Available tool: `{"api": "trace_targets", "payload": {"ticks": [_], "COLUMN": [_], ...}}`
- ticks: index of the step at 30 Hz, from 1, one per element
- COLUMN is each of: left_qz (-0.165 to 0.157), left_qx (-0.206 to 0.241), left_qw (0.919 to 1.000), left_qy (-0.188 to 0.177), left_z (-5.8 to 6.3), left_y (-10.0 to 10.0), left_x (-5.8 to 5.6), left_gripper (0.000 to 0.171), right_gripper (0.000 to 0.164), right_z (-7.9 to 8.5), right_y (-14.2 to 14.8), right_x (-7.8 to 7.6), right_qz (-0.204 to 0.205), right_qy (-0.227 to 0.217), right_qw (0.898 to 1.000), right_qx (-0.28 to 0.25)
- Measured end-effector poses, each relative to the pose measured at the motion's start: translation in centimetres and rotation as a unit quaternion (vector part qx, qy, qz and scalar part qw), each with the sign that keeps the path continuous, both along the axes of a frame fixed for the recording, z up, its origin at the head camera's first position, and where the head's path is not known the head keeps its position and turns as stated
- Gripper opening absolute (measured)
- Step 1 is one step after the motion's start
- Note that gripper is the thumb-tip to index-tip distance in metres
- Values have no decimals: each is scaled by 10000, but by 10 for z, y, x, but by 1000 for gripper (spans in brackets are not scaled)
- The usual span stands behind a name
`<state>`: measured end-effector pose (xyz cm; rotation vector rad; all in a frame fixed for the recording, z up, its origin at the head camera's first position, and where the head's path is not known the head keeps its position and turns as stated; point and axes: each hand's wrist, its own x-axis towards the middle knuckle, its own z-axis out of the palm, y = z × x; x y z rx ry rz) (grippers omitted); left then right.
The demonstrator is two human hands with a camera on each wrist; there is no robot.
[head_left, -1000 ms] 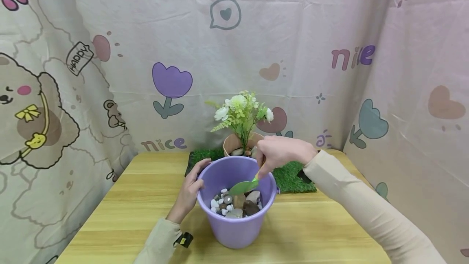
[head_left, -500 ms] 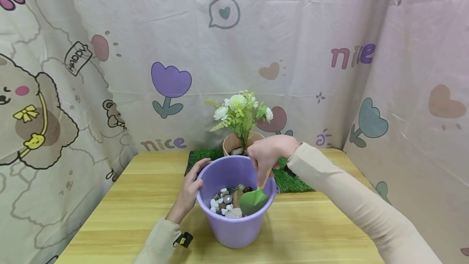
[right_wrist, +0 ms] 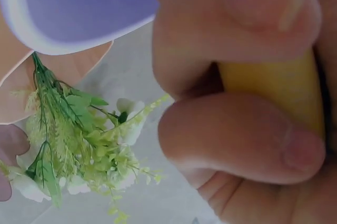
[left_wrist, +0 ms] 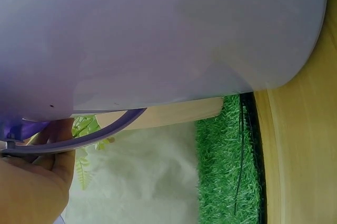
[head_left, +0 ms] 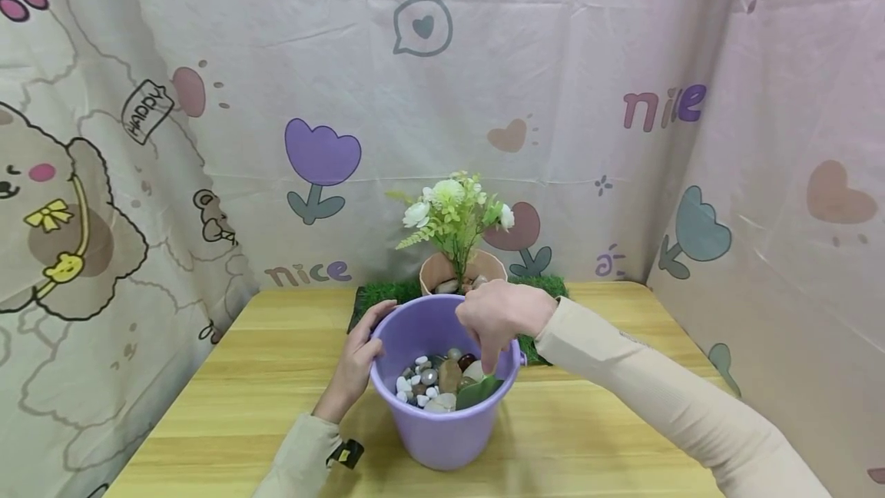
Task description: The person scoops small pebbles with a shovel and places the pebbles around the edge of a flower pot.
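Observation:
A purple bucket (head_left: 444,436) stands on the wooden table with white pebbles (head_left: 404,386) and larger brown and grey stones (head_left: 449,376) inside. At its left rim, my left hand (head_left: 353,363) holds on, thumb over the edge and fingers along the outside. The left wrist view shows the bucket's handle (left_wrist: 100,135) hanging across that hand. My right hand (head_left: 506,315) grips a garden trowel by its yellow handle (right_wrist: 271,84), fingers curled around it. Its green blade (head_left: 478,393) points down among the stones at the bucket's right side, its tip hidden.
Behind the bucket, a peach-coloured pot (head_left: 432,273) with stones and white artificial flowers (head_left: 445,194) stands by a mat of artificial grass (head_left: 535,283). A printed cloth (head_left: 387,114) hangs around the back and sides of the wooden table (head_left: 228,406).
My right hand has lowered the trowel, turning its blade from nearly level above the stones to down among them at the right. The left hand and bucket stay in place.

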<state>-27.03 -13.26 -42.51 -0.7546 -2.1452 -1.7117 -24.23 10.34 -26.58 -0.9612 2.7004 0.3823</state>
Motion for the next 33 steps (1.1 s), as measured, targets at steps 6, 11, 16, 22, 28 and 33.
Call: {"api": "trace_targets", "payload": {"ticks": [6, 11, 16, 22, 28, 33], "left_qz": [5, 6, -19, -83, -88, -29], "left_qx": [-33, -24, -58, 2, -4, -49], "left_qw": [10000, 10000, 10000, 9999, 9999, 10000], "left_qy": [-50, -92, -76, 66, 144, -19], "left_z": [1, 3, 3, 4, 5, 4], "left_y": [-1, -1, -1, -1, -2, 0], "left_x": [0, 1, 2, -1, -1, 1], "left_gripper": [72, 73, 72, 72, 71, 71], "right_gripper": [25, 25, 25, 18, 18, 23], "right_z": [1, 1, -6, 0, 13, 6], "right_y": [9, 14, 21, 28, 17, 3], "right_x": [11, 8, -5, -10, -6, -4], "right_qz": [403, 620, 509, 277, 110, -5], "right_qy": [527, 1395, 1721, 746, -128, -92], "right_qw": [9972, 9857, 9800, 9928, 9983, 10000], "right_qx": [-335, -710, -856, -894, -556, -20]}}
